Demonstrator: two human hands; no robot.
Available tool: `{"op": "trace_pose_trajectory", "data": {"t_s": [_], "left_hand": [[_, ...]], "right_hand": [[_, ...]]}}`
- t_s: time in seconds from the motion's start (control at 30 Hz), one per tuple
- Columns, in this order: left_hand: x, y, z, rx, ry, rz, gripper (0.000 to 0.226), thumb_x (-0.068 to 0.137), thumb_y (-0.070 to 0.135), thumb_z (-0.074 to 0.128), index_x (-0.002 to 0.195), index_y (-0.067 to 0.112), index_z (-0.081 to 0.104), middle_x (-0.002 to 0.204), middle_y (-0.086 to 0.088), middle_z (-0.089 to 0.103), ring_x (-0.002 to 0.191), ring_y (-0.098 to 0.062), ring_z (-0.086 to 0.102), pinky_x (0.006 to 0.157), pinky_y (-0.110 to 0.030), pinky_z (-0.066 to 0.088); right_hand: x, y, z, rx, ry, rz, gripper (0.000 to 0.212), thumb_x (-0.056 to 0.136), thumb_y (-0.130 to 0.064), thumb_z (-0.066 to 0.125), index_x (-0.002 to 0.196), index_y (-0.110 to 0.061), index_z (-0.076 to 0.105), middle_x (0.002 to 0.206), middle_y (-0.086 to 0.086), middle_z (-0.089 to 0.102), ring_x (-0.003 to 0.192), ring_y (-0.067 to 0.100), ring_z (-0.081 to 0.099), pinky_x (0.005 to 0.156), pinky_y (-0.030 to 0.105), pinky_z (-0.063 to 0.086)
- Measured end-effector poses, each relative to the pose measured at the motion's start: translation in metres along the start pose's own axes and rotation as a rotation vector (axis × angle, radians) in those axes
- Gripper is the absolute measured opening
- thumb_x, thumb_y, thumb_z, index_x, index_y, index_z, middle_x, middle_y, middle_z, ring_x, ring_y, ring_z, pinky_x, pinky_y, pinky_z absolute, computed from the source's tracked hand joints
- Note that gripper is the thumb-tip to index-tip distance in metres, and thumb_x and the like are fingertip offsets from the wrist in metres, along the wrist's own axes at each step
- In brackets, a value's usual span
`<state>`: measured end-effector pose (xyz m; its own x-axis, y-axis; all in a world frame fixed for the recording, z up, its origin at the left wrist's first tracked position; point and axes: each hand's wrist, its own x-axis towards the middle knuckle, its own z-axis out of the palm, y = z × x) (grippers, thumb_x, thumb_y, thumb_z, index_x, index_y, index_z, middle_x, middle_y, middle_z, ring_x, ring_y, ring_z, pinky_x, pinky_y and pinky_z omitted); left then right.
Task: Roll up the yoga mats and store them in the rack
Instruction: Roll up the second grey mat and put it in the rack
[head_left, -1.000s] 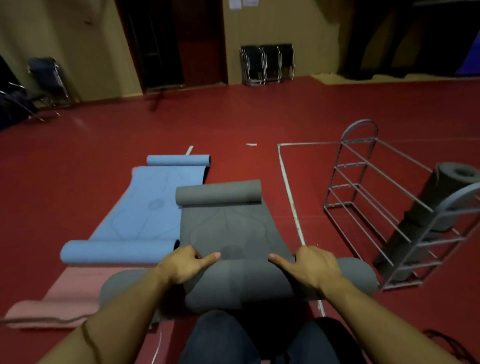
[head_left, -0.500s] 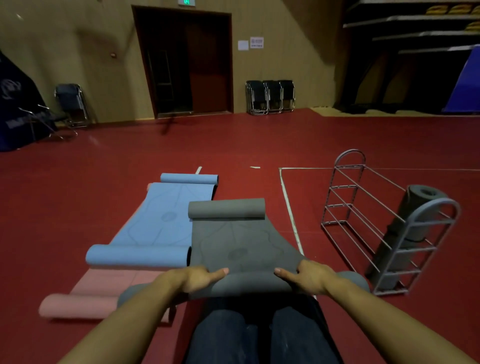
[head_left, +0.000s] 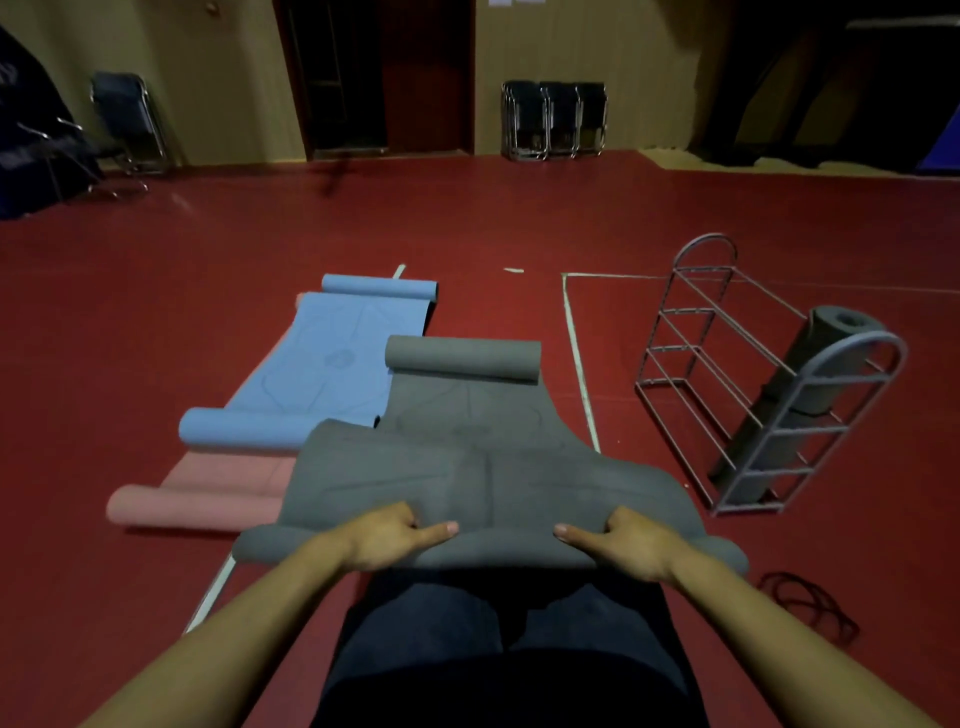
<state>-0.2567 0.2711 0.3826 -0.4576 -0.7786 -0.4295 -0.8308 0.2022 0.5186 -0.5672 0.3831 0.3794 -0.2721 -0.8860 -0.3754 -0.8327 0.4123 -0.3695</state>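
Rolling is under way: the grey mat (head_left: 467, 415), on the floor between blue mat (head_left: 322, 358) and rack (head_left: 753, 374), is pinched at its near roll by left hand (head_left: 387, 535) and right hand (head_left: 623, 543); an even forward push is needed next.

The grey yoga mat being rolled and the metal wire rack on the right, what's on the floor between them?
In the head view, only a white floor line on bare red floor lies between the grey yoga mat and the grey metal wire rack.

Left hand (head_left: 387, 535), right hand (head_left: 626, 543), thumbs inward.
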Motion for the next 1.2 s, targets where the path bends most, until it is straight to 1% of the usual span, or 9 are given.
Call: {"op": "trace_pose_trajectory", "data": {"t_s": [0.13, 0.27, 0.33, 0.4, 0.53, 0.6, 0.83, 1.0, 1.2], "left_hand": [[-0.013, -0.012, 0.011, -0.004, -0.023, 0.037, 0.075, 0.088, 0.07, 0.063, 0.075, -0.005, 0.059, 0.084, 0.0, 0.07, 0.055, -0.005, 0.058, 0.052, -0.018, 0.039], [-0.035, -0.017, 0.016, 0.032, -0.051, 0.064, 0.061, 0.093, 0.053, 0.069, 0.108, -0.006, 0.07, 0.118, -0.007, 0.07, 0.103, -0.019, 0.064, 0.067, -0.021, 0.047], [-0.04, -0.028, 0.03, 0.066, -0.01, 0.041, 0.069, 0.082, 0.073, 0.066, 0.082, 0.004, 0.071, 0.09, 0.002, 0.077, 0.082, -0.023, 0.068, 0.054, -0.02, 0.039], [-0.04, -0.037, 0.044, 0.133, 0.099, -0.007, 0.08, 0.064, 0.091, 0.059, 0.06, 0.012, 0.054, 0.053, 0.006, 0.058, 0.058, -0.016, 0.055, 0.057, -0.029, 0.04], [-0.031, -0.044, 0.066, 0.13, 0.37, 0.051, 0.065, 0.064, 0.084, 0.068, 0.079, 0.023, 0.052, 0.074, 0.01, 0.064, 0.076, -0.011, 0.06, 0.068, -0.029, 0.047], [-0.025, -0.046, 0.071, 0.078, 0.434, 0.205, 0.054, 0.068, 0.079, 0.07, 0.078, 0.03, 0.05, 0.079, 0.014, 0.058, 0.08, -0.002, 0.051, 0.068, -0.016, 0.038], [-0.022, -0.061, 0.068, -0.072, 0.357, 0.577, 0.03, 0.091, 0.068, 0.061, 0.086, 0.038, 0.06, 0.082, 0.019, 0.058, 0.075, 0.001, 0.055, 0.072, -0.023, 0.045], [-0.026, -0.081, 0.068, 0.132, 0.448, 0.777, 0.035, 0.084, 0.064, 0.077, 0.1, 0.036, 0.068, 0.096, 0.026, 0.051, 0.091, -0.001, 0.054, 0.092, -0.022, 0.043], [-0.023, -0.078, 0.066, 0.046, 0.503, 0.757, 0.037, 0.082, 0.064, 0.079, 0.09, 0.033, 0.06, 0.088, 0.022, 0.054, 0.086, 0.0, 0.053, 0.083, -0.023, 0.046]], "right_hand": [[-0.018, -0.007, 0.007, -0.095, 0.006, -0.006, 0.087, 0.064, -0.103, 0.043, 0.052, -0.017, 0.044, 0.05, -0.003, 0.054, 0.056, 0.018, 0.057, 0.057, 0.033, 0.04], [-0.04, -0.011, 0.023, -0.153, -0.049, -0.002, 0.086, 0.065, -0.1, 0.048, 0.058, -0.014, 0.056, 0.058, -0.005, 0.061, 0.06, 0.013, 0.059, 0.062, 0.03, 0.044], [-0.05, -0.008, 0.039, -0.181, 0.003, -0.001, 0.088, 0.063, -0.102, 0.045, 0.063, -0.015, 0.057, 0.062, -0.005, 0.065, 0.065, 0.014, 0.063, 0.065, 0.029, 0.047], [-0.053, -0.003, 0.052, -0.161, 0.107, 0.006, 0.086, 0.06, -0.102, 0.045, 0.072, -0.018, 0.058, 0.071, -0.007, 0.067, 0.074, 0.014, 0.065, 0.071, 0.029, 0.051], [-0.048, 0.004, 0.058, -0.075, 0.249, -0.019, 0.072, 0.059, -0.095, 0.056, 0.081, -0.027, 0.052, 0.08, -0.012, 0.066, 0.082, 0.013, 0.064, 0.075, 0.032, 0.052], [-0.043, 0.008, 0.061, -0.073, 0.293, -0.077, 0.064, 0.062, -0.091, 0.06, 0.077, -0.029, 0.053, 0.085, -0.013, 0.063, 0.086, 0.009, 0.061, 0.076, 0.031, 0.05], [-0.038, 0.032, 0.076, 0.124, 0.469, -0.276, 0.067, 0.062, -0.099, 0.049, 0.062, -0.032, 0.055, 0.074, -0.018, 0.057, 0.072, -0.002, 0.055, 0.061, 0.022, 0.039], [-0.051, 0.036, 0.069, 0.106, 0.351, -0.32, 0.059, 0.057, -0.096, 0.062, 0.078, -0.041, 0.061, 0.09, -0.024, 0.062, 0.087, -0.004, 0.06, 0.073, 0.023, 0.048], [-0.054, 0.036, 0.063, 0.036, 0.302, -0.303, 0.065, 0.056, -0.099, 0.058, 0.089, -0.043, 0.059, 0.088, -0.025, 0.062, 0.086, -0.006, 0.059, 0.078, 0.022, 0.049]]}}
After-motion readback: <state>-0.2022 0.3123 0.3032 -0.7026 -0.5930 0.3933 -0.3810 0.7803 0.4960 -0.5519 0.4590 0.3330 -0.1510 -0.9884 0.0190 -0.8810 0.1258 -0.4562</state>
